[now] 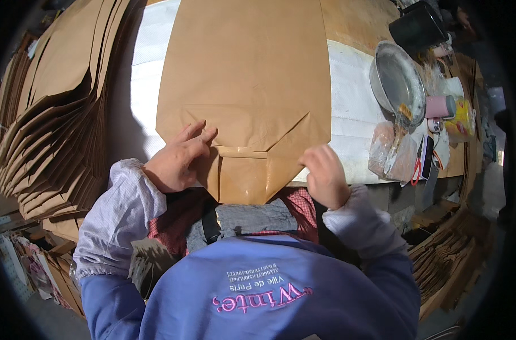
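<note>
A large brown paper bag (244, 68) lies flat before me, its folded bottom end toward my body. Creased flaps and a glossy rectangular patch show at that end, which hangs slightly past the table's front edge. My left hand (181, 156) rests at the left side of the folds, fingers apart and partly stretched over the paper; its thumb is hidden. On the opposite side, my right hand (326, 175) has its fingers closed in a pinch at the edge of the right flap.
A fanned stack of brown paper bags (56, 141) stands on the left. At the right are a metal basin (398, 82), a black container (419, 27), a pink cup (439, 106), red-handled scissors (418, 169) and plastic-wrapped lumps (383, 144). More folded paper (448, 266) lies lower right.
</note>
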### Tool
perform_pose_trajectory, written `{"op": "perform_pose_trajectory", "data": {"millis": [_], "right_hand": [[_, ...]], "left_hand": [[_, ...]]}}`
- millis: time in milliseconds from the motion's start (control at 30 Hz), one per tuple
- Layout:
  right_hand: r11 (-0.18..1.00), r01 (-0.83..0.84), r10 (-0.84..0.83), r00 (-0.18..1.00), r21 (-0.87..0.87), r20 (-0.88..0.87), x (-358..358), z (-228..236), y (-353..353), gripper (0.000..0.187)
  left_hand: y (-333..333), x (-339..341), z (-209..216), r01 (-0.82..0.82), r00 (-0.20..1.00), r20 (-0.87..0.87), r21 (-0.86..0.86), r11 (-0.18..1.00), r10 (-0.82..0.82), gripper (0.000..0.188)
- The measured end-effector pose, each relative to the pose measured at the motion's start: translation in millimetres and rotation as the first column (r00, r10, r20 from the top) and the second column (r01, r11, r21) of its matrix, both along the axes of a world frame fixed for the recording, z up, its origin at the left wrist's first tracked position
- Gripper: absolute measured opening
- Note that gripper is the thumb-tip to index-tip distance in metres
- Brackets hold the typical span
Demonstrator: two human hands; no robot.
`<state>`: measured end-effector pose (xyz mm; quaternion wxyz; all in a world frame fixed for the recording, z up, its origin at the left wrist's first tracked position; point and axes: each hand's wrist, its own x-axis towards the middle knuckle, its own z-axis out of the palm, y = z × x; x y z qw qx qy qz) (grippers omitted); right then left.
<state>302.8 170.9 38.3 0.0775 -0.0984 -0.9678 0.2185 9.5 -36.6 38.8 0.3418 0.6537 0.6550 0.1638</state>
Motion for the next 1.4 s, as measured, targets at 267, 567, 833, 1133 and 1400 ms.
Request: {"op": "perform_pose_trajectory", "data": {"millis": [267, 567, 833, 1133, 1400], "right_hand": [[0.993, 0.111, -0.094, 0.957, 0.047, -0.274, 2.2, -33.6, -28.4, 0.027], [0.847, 0.333, -0.394, 0.916, -0.415, -0.070, -35.4, -29.2, 17.5, 0.016], [0.856, 0.509, -0.511, 0.859, -0.091, -0.007, -63.0, -37.8, 16.5, 0.034], [0.811, 0.585, -0.585, 0.811, -0.007, -0.012, -91.1, -20.0, 17.6, 0.037], [0.997, 0.081, -0.079, 0.990, 0.010, -0.116, -85.3, -16.2, -31.4, 0.077]], "left_hand": [[-14.0, 13.4, -5.6, 0.047, 0.970, -0.244, 0.227, 0.973, 0.010, 0.035], [15.0, -0.2, -33.5, -0.566, 0.819, 0.253, 0.205, 0.799, 0.515, 0.014], [41.3, 15.6, -34.4, -0.598, 0.703, -0.159, 0.396, 0.697, 0.693, 0.028], [73.9, 21.3, -4.7, -0.605, 0.556, -0.427, 0.380, 0.700, 0.713, 0.037], [50.1, 40.5, -17.4, -0.049, 0.856, -0.483, 0.279, 0.959, 0.184, 0.086]]}}
